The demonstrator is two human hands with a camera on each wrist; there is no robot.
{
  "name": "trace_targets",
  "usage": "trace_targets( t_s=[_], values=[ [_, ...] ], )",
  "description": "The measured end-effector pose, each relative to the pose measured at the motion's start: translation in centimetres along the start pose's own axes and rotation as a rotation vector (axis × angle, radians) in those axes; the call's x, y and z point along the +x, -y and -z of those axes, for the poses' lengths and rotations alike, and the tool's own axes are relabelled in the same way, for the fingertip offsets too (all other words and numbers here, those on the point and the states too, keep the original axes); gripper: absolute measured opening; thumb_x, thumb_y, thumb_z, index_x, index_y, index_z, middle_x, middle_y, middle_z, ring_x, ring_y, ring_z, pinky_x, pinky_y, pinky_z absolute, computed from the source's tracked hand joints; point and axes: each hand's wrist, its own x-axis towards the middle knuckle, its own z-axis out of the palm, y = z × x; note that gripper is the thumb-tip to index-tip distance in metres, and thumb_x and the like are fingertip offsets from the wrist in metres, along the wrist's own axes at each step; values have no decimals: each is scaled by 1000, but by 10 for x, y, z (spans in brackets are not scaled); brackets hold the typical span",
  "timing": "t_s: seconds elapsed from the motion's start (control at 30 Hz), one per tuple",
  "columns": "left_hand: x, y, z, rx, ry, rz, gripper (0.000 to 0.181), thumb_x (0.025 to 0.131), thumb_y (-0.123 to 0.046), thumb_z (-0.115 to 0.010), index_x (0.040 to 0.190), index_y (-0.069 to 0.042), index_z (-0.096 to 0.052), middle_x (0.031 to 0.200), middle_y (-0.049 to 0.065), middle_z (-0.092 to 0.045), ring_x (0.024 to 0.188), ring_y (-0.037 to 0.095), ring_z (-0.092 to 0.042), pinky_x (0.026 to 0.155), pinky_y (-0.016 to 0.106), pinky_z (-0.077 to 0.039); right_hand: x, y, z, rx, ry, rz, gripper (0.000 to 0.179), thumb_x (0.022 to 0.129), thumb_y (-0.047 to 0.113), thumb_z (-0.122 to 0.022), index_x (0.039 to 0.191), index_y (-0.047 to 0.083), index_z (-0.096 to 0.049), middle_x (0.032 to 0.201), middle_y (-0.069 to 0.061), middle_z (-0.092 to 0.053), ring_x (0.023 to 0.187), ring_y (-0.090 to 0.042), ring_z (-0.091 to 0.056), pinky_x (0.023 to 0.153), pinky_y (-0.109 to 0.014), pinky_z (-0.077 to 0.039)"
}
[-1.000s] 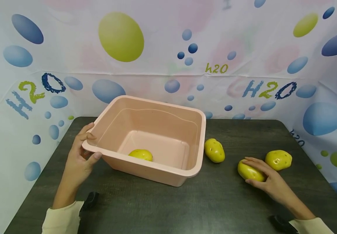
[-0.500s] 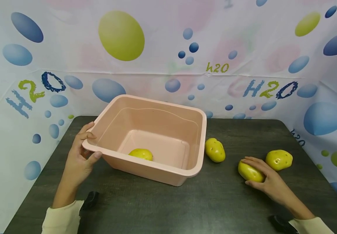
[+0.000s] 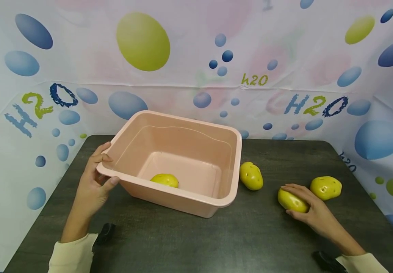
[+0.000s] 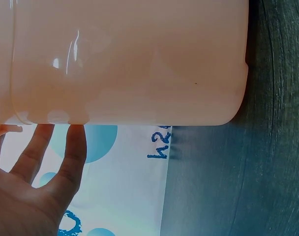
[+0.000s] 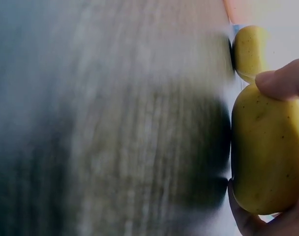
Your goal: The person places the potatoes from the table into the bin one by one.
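A peach plastic tub (image 3: 172,206) stands on the dark table, tilted slightly in the head view. My left hand (image 3: 94,178) grips its left corner, thumb at the front rim and fingers over the left rim; in the left wrist view, fingers (image 4: 73,157) of that hand press against the tub's wall (image 4: 139,64). One glossy yellow potato (image 3: 165,180) lies inside, partly hidden by the front rim. My right hand (image 3: 313,212) holds a second potato (image 3: 292,201) on the table, thumb and fingers around its sides. In the right wrist view the held potato (image 5: 267,152) is dotted with small dark specks.
Another potato (image 3: 251,176) lies close to the tub's right side. Just behind my right hand is one more potato (image 3: 326,187). A white sheet (image 3: 182,38) printed with bubbles hangs behind the dark wooden table (image 3: 216,242) and along both its sides.
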Motion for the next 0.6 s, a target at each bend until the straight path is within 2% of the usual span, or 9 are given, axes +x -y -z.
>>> trace_targets(
  t_s=[0.1, 0.27, 0.47, 0.53, 0.6],
  values=[
    [0, 1, 0, -33, 2, -14, 47, 90, 2, -75, 126, 9, -47, 166, 2, -35, 137, 19, -44, 95, 10, -48, 0, 0, -1, -8, 1, -7, 63, 88, 14, -84, 146, 13, -59, 144, -13, -55, 120, 22, -35, 80, -24, -49],
    [-1, 2, -1, -25, 3, -18, 47, 90, 2, -75, 126, 9, -46, 166, 2, -36, 138, 19, -43, 94, 10, -48, -2, 2, 1, -3, 5, -25, 62, 91, 15, -82, 148, 14, -58, 142, -9, -55, 114, 20, -39, 76, -26, -49],
    [-1, 0, -1, 19, 2, -5, 47, 90, 3, -74, 127, 9, -45, 167, 1, -35, 137, 18, -44, 95, 10, -47, -1, 7, 10, 3, -25, -52, 60, 93, 17, -79, 149, 18, -57, 142, 20, -48, 112, 18, -41, 71, -26, -47],
    [-1, 0, -1, 29, 1, -3, 47, 90, 2, -74, 127, 9, -46, 167, 0, -35, 137, 18, -44, 95, 10, -47, 1, 9, 14, -9, -37, -57, 60, 93, 17, -79, 149, 17, -57, 142, 18, -50, 112, 18, -41, 72, -26, -46],
    [-1, -1, -1, 37, 1, 0, 47, 90, 2, -74, 127, 9, -45, 167, 0, -35, 137, 17, -44, 95, 10, -47, 2, 11, 17, -25, -42, -66, 61, 93, 18, -79, 150, 16, -57, 144, 7, -55, 112, 18, -39, 73, -26, -45]
  ],
)
